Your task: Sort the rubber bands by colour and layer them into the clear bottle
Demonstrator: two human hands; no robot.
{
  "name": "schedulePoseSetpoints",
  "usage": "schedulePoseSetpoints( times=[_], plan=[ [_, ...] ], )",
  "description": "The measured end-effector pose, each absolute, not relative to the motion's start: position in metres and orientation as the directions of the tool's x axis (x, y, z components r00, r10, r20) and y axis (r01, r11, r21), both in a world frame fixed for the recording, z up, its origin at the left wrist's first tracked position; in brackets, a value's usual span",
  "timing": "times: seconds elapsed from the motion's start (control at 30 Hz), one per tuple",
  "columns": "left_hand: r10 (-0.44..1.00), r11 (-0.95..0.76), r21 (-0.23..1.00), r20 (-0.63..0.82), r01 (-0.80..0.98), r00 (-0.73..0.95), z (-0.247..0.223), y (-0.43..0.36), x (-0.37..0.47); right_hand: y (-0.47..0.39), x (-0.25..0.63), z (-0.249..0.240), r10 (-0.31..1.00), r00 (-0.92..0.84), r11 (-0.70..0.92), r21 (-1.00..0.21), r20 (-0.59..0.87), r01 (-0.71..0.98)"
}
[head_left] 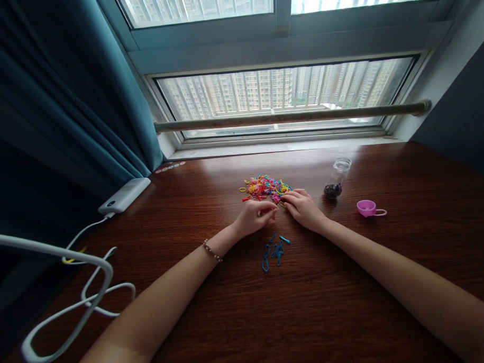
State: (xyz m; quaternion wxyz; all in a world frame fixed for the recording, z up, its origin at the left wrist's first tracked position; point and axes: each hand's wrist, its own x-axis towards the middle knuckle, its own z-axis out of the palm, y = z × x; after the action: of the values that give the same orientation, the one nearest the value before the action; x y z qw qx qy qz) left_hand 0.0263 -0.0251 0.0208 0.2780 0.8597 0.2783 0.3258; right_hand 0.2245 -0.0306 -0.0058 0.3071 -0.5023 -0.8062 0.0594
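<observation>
A heap of small coloured rubber bands (266, 186) lies on the brown wooden table. My left hand (256, 217) is at its near edge, fingers curled in with the fingertips together; whether anything is between them is too small to tell. My right hand (303, 207) rests palm down at the heap's right side, fingers stretched out and touching the bands at its edge. Closer to me, between my forearms, lies a small separate group of blue rubber bands (279, 250).
A clear jar (340, 173) with dark bits at its bottom stands tilted-looking to the right. Beside it sits a pink cup with a loop handle (367, 208). At left are a white power strip (125, 196), a looping white cable (104, 271) and a blue curtain (116, 112).
</observation>
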Motion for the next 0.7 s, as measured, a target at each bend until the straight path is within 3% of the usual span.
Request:
schedulePoseSetpoints(
  times=[0.1, 0.23, 0.4, 0.7],
  plan=[
    [0.634, -0.773, 0.433, 0.522, 0.463, 0.571, 0.014, -0.009, 0.019, -0.031, 0.224, -0.008, 0.859, -0.29, 0.459, -0.383, 0.422, 0.802],
    [0.65, -0.745, 0.239, 0.471, 0.623, 0.596, 0.005, 0.003, 0.016, -0.031, 0.224, -0.009, 0.86, -0.325, 0.468, -0.354, 0.393, 0.81],
    [0.687, -0.713, 0.184, 0.376, 0.677, 0.621, -0.001, 0.004, 0.019, -0.03, 0.223, -0.011, 0.875, -0.322, 0.441, -0.322, 0.361, 0.838],
    [0.693, -0.709, 0.18, 0.361, 0.682, 0.624, -0.002, 0.004, 0.019, -0.034, 0.221, -0.008, 0.882, -0.296, 0.421, -0.33, 0.367, 0.845]
  ],
)
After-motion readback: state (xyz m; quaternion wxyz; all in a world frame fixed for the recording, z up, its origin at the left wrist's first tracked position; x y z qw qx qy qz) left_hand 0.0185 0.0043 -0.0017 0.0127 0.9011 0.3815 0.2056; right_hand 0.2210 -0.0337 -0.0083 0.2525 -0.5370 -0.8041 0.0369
